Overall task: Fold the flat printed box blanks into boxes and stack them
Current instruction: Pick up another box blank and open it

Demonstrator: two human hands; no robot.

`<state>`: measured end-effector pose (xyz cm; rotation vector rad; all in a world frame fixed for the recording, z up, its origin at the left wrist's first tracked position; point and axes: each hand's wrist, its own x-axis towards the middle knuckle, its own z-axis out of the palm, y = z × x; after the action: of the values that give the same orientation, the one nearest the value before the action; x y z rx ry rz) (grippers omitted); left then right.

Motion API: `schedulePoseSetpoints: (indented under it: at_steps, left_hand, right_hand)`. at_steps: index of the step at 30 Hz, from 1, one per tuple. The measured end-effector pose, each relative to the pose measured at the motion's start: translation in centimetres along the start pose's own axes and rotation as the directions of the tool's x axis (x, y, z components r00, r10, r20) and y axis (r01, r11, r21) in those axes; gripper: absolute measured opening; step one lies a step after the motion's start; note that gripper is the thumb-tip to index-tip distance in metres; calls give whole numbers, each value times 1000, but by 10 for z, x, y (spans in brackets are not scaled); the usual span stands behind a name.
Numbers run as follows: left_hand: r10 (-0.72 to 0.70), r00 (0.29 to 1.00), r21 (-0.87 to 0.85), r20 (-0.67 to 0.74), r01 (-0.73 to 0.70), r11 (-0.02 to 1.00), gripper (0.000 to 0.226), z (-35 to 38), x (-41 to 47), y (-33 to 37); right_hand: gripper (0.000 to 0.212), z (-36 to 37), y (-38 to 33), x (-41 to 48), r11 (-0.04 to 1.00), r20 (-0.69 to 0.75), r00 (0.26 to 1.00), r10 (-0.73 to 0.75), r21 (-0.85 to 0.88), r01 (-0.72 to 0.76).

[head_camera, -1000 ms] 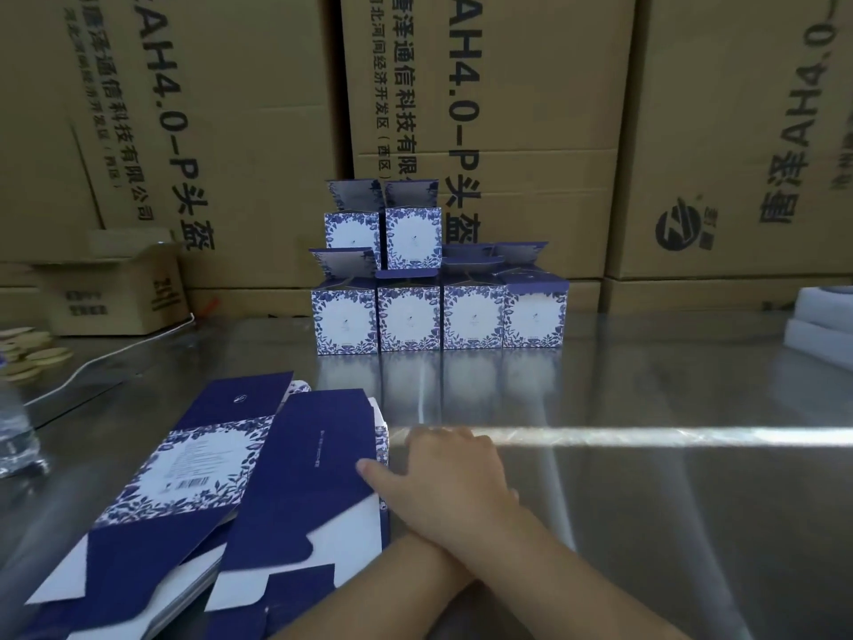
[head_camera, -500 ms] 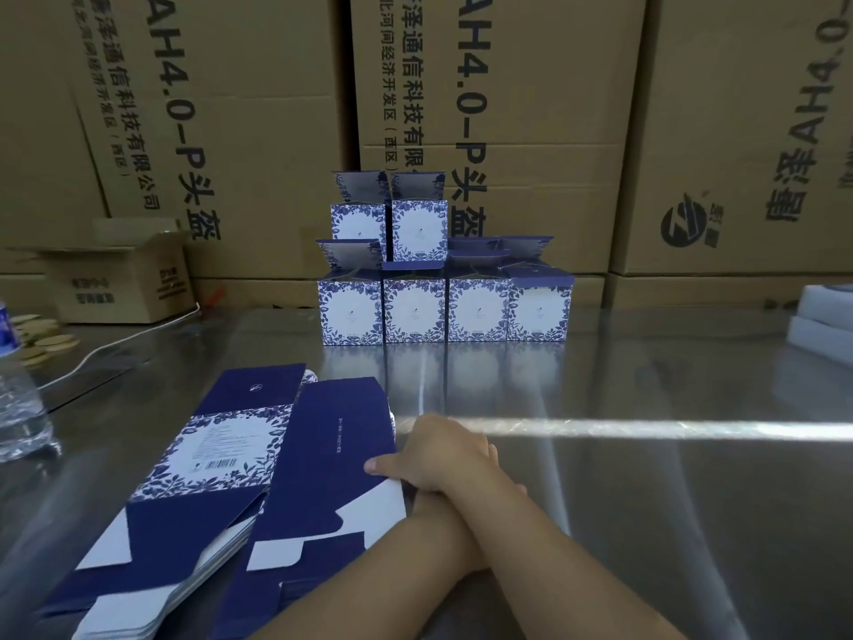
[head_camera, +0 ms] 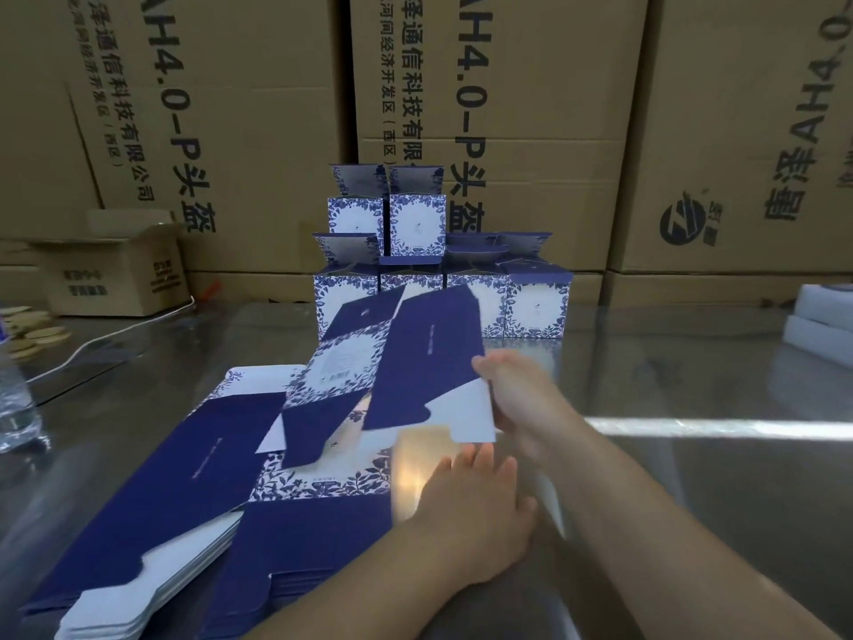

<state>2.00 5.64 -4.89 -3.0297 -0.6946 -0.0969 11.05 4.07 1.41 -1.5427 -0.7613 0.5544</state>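
The top blank [head_camera: 429, 362] has come up off the pile since a second ago, when it lay flat under the right hand. It now hangs tilted in the air, and the forearms no longer cross. The right hand [head_camera: 531, 408] pinches its right edge, thumb on the printed face. The left hand [head_camera: 475, 515] sits just below with fingers straight, pointing up at the blank's white bottom flap; the blur hides whether they touch it. The blank shows a dark blue panel with one line of small white print, too fine to read. Beside that is a white panel framed in blue leaves with a small label, and it has plain white flaps. Left of the hands, the pile of flat blanks [head_camera: 184, 491] lies on the shiny counter [head_camera: 692, 501], in the same blue and white. Beyond the hands stand six folded boxes [head_camera: 535, 311], four in a row and two on top, several with top flaps open. Behind them, brown cartons [head_camera: 507, 108] read "AH4.0-P头盔" and "通信科技有限公司"; the one far right of the hands bears a round black logo. A water bottle [head_camera: 14, 399] stands far left.
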Motion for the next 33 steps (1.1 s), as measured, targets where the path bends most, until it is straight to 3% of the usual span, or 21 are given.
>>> schedulePoseSetpoints:
  at_steps: [3,5,7,9,12,14,18,22,24,28,33]
  left_hand:
    - [-17,1000,-277,13,20,961,41,-12,0,-6]
    - [-57,996,-607,65,85,790,27,-21,2,-11]
    - [-106,992,-841,74,120,528,19,-28,3,-16]
    - [-216,973,-958,76,131,254,30,-34,5,-21]
    - [-323,930,-955,176,82,-284,40,-40,11,-27]
    - [-399,896,-881,193,-21,-472,34,-46,11,-31]
    - [-508,846,-821,162,-169,-545,27,-49,11,-45]
    - [-520,825,-809,222,-141,-570,20,-42,15,-54]
    - [-513,826,-843,232,-92,-530,16,-37,18,-55]
    - [-483,863,-929,149,-45,-368,35,-28,20,-53]
    - [-414,902,-917,126,-53,-395,32,-27,20,-47]
  right_hand:
    - [15,-48,0,-7,984,-3,1000,9,177,-8]
    - [21,-83,5,-12,962,-7,999,46,271,-42]
    - [23,-111,17,-18,953,-37,995,88,295,-74]
    - [25,-127,30,-22,935,-43,990,134,337,-112]
    - [28,-137,42,-21,894,-16,983,184,417,-161]
    - [30,-139,42,-19,911,-33,984,175,384,-149]
    - [27,-137,42,-21,938,-75,981,177,315,-145]
    - [25,-135,43,-24,920,-60,984,170,366,-137]
    - [25,-136,41,-23,900,-78,983,164,419,-117]
    - [32,-138,40,-23,860,-41,990,138,500,-99]
    - [36,-135,41,-27,783,76,995,71,614,-103]
